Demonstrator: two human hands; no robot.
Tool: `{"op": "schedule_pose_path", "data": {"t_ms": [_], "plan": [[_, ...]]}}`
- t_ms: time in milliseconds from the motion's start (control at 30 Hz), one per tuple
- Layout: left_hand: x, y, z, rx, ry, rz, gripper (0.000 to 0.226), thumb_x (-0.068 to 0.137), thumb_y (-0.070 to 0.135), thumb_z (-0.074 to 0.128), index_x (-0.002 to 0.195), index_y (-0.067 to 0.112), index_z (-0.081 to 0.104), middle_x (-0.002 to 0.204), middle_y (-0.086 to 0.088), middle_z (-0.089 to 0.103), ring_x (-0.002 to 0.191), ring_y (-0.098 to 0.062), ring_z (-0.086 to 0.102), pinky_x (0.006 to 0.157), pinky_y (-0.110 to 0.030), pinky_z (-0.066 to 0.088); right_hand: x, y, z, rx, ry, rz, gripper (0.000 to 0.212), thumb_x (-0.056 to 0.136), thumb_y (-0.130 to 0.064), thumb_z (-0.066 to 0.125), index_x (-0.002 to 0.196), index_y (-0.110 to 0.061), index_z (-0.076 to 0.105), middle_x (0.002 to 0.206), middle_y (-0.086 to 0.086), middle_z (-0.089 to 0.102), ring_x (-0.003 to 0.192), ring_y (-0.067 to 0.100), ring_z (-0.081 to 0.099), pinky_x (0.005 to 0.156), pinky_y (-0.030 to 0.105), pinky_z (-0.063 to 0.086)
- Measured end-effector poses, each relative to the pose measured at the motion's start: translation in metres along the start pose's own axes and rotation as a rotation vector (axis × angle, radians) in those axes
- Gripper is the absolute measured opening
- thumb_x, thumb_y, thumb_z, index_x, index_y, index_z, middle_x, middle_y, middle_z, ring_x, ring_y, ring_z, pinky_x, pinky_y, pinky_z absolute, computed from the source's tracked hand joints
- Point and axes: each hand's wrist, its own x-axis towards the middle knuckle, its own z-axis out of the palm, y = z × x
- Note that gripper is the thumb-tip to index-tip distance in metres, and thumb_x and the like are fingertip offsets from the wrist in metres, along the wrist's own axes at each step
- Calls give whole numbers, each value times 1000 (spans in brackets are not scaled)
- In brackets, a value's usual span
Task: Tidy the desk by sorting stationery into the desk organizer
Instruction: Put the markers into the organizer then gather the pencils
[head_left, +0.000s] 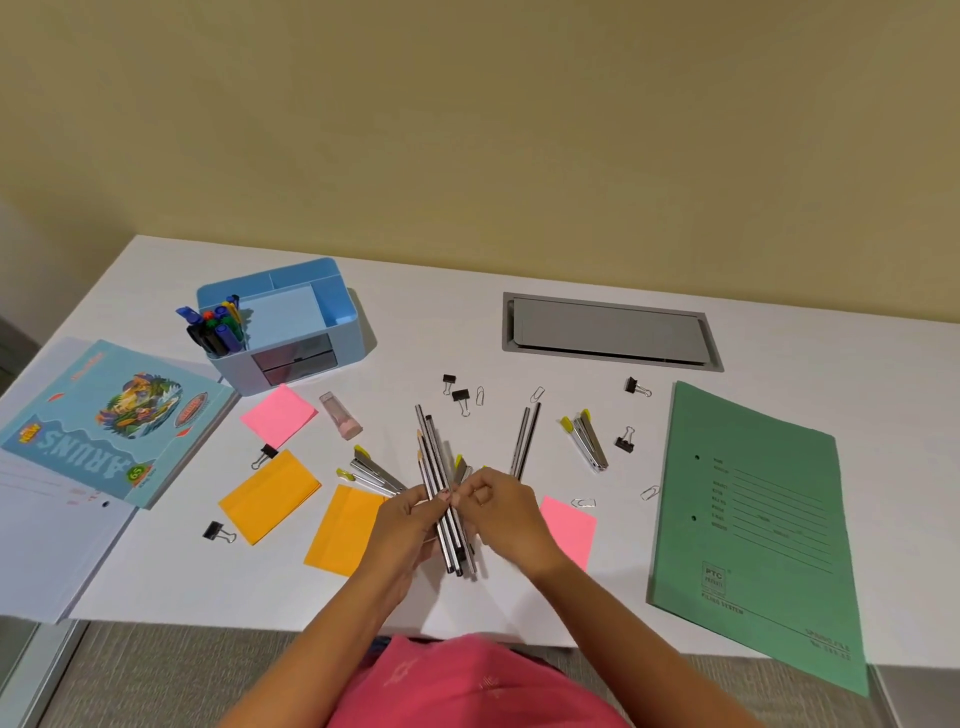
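The left hand (410, 519) and right hand (501, 506) grip a fanned bundle of pencils (440, 467) over the bench (415, 322). With the organizer (234, 364) well apart at left, loosely held pencils could slip in transit.

The person wears a coral-pink fabric top (467, 696), which fills the 6 o'clock edge of the view. Its cloth is plain apart from a few faint, paler small motifs, one toward 9 o'clock on the garment and another near its middle. The left forearm (337, 623) and right forearm (618, 618) are uncovered along all that shows. The left hand (410, 514) and right hand (504, 506) have slender fingers with short nails; finer detail is too small to tell.
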Motion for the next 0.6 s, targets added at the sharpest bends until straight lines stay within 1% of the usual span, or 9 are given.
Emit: {"op": "schedule_pose_path", "data": {"t_ms": [67, 133, 167, 200, 233, 300, 367, 433, 600], "plan": [[1, -1, -1, -25, 14, -11, 14, 90, 10, 60, 98, 5, 70, 87, -14, 75, 74, -24, 72, 69, -34, 59, 9, 5, -8, 68, -39, 31, 5, 86, -19, 65, 81, -16, 66, 66, 0, 63, 51, 6, 56, 49, 16, 44], [1, -1, -1, -48, 2, -26, 14, 91, 8, 59, 97, 2, 70, 89, -12, 76, 78, -22, 74, 65, -33, 60, 25, 15, -17, 40, 109, 70, 5, 85, -17, 65, 86, -12, 66, 73, 3, 66, 53, 9, 59, 44, 15, 43], [1, 0, -1, -58, -3, -33, 13, 91, 8, 58, 95, 2, 70, 88, -12, 76, 78, -21, 74, 61, -31, 59, 33, 21, -22, -30, 220, 90, 10, 85, -17, 65, 90, -8, 65, 80, 7, 68, 63, 14, 62, 50, 17, 45], [0, 1, 0, -67, -5, -40, 13, 91, 7, 58, 93, 3, 70, 87, -12, 76, 77, -22, 74, 59, -30, 59, 42, 29, -26, -109, 311, 114, 15, 85, -16, 65, 95, -5, 64, 88, 11, 69, 76, 20, 64, 61, 20, 46], [1, 1, 0, -72, -3, -45, 12, 91, 6, 58, 93, 3, 69, 87, -12, 76, 77, -22, 74, 59, -30, 59, 48, 35, -29, -182, 363, 144, 20, 85, -16, 64, 99, -2, 61, 94, 13, 68, 89, 25, 63, 70, 25, 45], [1, 1, 1, -79, 4, -55, 12, 91, 5, 57, 93, 3, 69, 88, -12, 76, 78, -22, 74, 62, -33, 61, 57, 45, -31, -273, 382, 199, 27, 86, -18, 64, 105, 0, 57, 103, 15, 65, 101, 30, 59, 80, 31, 45], [2, 1, 0, -71, 16, -58, 11, 91, 5, 58, 95, 3, 68, 89, -12, 76, 79, -23, 74, 65, -34, 61, 63, 50, -31, -320, 390, 225, 27, 88, -18, 61, 106, 1, 55, 106, 18, 63, 103, 33, 59, 83, 35, 47], [4, 2, -2, -73, 35, -61, 12, 91, 6, 58, 97, 3, 68, 91, -13, 75, 79, -23, 74, 62, -31, 60, 67, 51, -30, -347, 420, 242, 23, 88, -15, 56, 104, 2, 56, 104, 20, 64, 100, 36, 60, 83, 38, 49], [6, 1, -9, -67, 45, -70, 13, 93, 6, 56, 101, 3, 65, 95, -12, 75, 81, -23, 74, 61, -30, 58, 72, 52, -30, -381, 418, 310, 22, 82, -15, 57, 93, 4, 59, 93, 20, 66, 91, 37, 64, 75, 36, 53]]}}
